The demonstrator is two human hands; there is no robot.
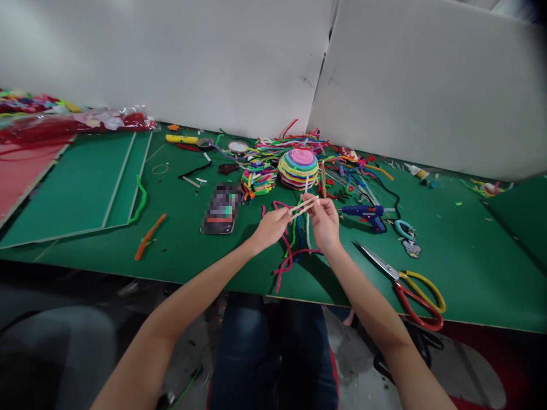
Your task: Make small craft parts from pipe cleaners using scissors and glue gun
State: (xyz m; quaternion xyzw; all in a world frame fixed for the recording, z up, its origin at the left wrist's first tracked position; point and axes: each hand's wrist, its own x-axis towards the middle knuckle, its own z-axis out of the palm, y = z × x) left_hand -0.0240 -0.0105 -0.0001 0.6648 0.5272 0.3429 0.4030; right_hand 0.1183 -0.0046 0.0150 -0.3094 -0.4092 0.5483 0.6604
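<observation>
Between my hands, above the green table, a cream pipe cleaner (301,210) is doubled into a narrow loop. My left hand (274,225) pinches its left end. The other end is gripped by the fingertips of my right hand (324,220). Pink pipe cleaners (287,263) lie loosely below, alongside blue, green and white ones. Just behind my hands sits a dome of coiled rainbow pipe cleaners (298,168) with a pink top. A bundle of short multicoloured pipe cleaners (258,177) rests to its left.
Scissors (397,279) with red and yellow handles lie right of my right arm, near the front edge. A blue glue gun (364,212) is beyond them. A phone (221,209) lies left of my hands, and an orange pipe cleaner (149,237) farther left. White panels (192,62) stand behind.
</observation>
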